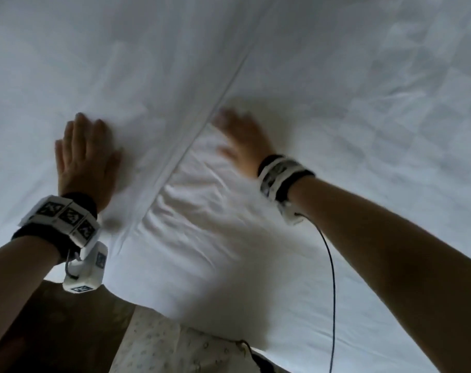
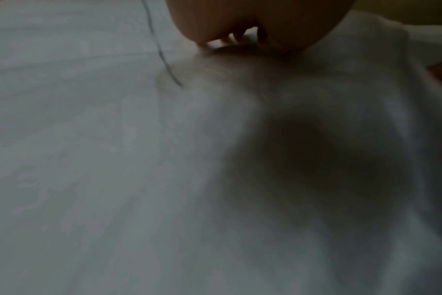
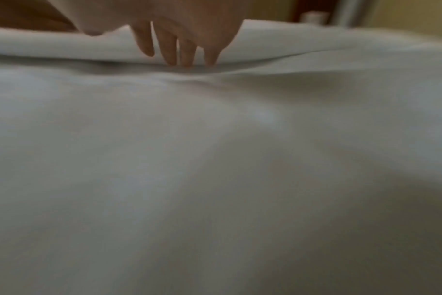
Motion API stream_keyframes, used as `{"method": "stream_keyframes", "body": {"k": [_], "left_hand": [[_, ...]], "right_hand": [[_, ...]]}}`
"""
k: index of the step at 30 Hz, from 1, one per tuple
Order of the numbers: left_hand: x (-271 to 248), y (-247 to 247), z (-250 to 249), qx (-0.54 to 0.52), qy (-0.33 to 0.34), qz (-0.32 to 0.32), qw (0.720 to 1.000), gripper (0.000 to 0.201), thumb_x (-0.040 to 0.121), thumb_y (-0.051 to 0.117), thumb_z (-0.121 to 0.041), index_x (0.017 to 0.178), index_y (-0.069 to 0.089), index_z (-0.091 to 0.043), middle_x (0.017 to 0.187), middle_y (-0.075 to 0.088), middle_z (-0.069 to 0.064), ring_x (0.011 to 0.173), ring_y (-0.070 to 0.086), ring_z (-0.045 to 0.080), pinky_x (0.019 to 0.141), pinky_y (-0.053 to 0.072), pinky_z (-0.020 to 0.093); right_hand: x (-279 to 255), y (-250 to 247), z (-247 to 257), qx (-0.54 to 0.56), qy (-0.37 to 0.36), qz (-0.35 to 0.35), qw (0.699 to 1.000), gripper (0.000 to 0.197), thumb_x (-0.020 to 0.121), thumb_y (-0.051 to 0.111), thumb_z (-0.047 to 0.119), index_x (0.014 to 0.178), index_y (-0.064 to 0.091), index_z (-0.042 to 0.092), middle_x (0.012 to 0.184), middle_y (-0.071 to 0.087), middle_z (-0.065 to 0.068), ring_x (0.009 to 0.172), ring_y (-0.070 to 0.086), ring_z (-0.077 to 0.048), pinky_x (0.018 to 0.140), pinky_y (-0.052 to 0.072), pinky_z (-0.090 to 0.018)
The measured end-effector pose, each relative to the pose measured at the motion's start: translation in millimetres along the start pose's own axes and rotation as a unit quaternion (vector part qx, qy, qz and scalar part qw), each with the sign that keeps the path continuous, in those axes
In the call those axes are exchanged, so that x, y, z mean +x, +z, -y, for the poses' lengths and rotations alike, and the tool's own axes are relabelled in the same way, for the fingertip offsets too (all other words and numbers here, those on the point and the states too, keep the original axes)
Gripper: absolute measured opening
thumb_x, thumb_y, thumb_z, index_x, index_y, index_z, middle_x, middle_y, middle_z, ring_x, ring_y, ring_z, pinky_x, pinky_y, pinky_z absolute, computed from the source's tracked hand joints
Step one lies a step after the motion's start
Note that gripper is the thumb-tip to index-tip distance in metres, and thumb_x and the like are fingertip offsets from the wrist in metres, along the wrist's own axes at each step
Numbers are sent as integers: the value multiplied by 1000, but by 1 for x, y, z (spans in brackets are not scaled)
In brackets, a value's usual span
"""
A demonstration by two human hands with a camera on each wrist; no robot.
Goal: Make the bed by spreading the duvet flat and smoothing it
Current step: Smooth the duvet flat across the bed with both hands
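The white duvet covers the left and far part of the bed, and its hemmed edge runs diagonally through the middle. My left hand lies flat on the duvet, fingers straight, left of that edge. My right hand lies flat, blurred, on the white bedding just right of the edge, fingers pointing at it. In the right wrist view the right hand's fingers are straight and touch the cloth under the raised duvet edge. The left wrist view shows blurred white cloth and the left hand's palm.
A quilted white surface stretches to the right. The bed's near edge drops to a brown floor at lower left. My patterned clothing is at the bottom. A thin dark cable hangs from the right wrist band.
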State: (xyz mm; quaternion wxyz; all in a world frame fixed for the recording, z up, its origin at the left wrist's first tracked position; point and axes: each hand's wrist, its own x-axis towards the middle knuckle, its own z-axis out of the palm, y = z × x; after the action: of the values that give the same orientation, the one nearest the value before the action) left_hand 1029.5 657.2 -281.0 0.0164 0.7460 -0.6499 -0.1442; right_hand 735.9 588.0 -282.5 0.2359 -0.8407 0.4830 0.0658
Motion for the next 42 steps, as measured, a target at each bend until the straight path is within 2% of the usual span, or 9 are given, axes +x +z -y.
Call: {"method": "stream_keyframes", "body": {"k": [4,10,15,17,20,25,30,38,42], "left_hand": [[-26,2,3,-22,-8,11,1000,69,86,31,-43,148,23,-14,157,13,16,145,12,36,112,-1,33],[-83,-6,35,-21,-20,41,999,59,96,40,-33,148,20,-16,158,10,12,146,8,32,117,6,47],[-123,-26,63,-23,-61,60,996,61,95,44,-27,149,17,-16,159,7,10,147,6,29,117,7,47],[-135,-38,78,-22,-80,56,995,61,96,40,-31,149,16,-15,159,5,9,147,4,27,118,4,45],[-147,-53,101,-27,-98,41,994,61,97,37,-35,149,14,-14,159,5,10,147,4,27,118,5,44],[-172,-62,126,-46,-132,39,989,62,96,38,-36,149,14,-14,159,6,9,147,5,26,118,4,44],[-187,-66,144,-37,-131,47,990,63,96,36,-39,150,11,-18,159,3,6,148,1,23,118,0,40],[-123,-106,133,-11,-137,47,989,62,96,37,-38,150,13,-18,159,3,7,148,2,25,119,3,44],[-52,-126,110,-16,-97,21,995,62,96,38,-37,150,15,-17,159,4,7,148,3,25,119,4,43]], "right_hand": [[-4,0,-29,-39,243,46,968,73,95,33,50,151,1,16,158,-6,-15,146,-4,-36,116,-2,-54],[-80,100,159,-3,-33,110,993,87,88,41,60,151,4,13,159,-1,-11,147,-4,-33,116,-2,-57],[-152,145,264,2,-328,279,902,70,93,35,55,150,10,25,159,8,-6,147,5,-25,120,1,-49],[-141,133,267,47,-286,243,926,60,95,38,47,147,28,18,150,34,-11,140,30,-27,118,19,-42],[-106,95,239,237,1,77,968,52,96,37,42,134,47,8,134,53,-13,124,49,-29,104,36,-34],[-50,60,182,344,311,-141,875,58,96,40,40,145,29,11,145,41,-13,132,41,-30,108,35,-37],[-8,32,201,148,228,-133,953,64,97,36,40,150,12,15,158,12,-10,145,15,-27,118,16,-37],[36,-9,238,64,29,-30,997,63,98,28,46,151,1,25,160,-5,-5,148,-4,-24,120,0,-41],[68,-44,197,31,66,-41,997,63,98,26,46,151,-2,25,159,-8,-5,147,-7,-25,120,-1,-42]]}}
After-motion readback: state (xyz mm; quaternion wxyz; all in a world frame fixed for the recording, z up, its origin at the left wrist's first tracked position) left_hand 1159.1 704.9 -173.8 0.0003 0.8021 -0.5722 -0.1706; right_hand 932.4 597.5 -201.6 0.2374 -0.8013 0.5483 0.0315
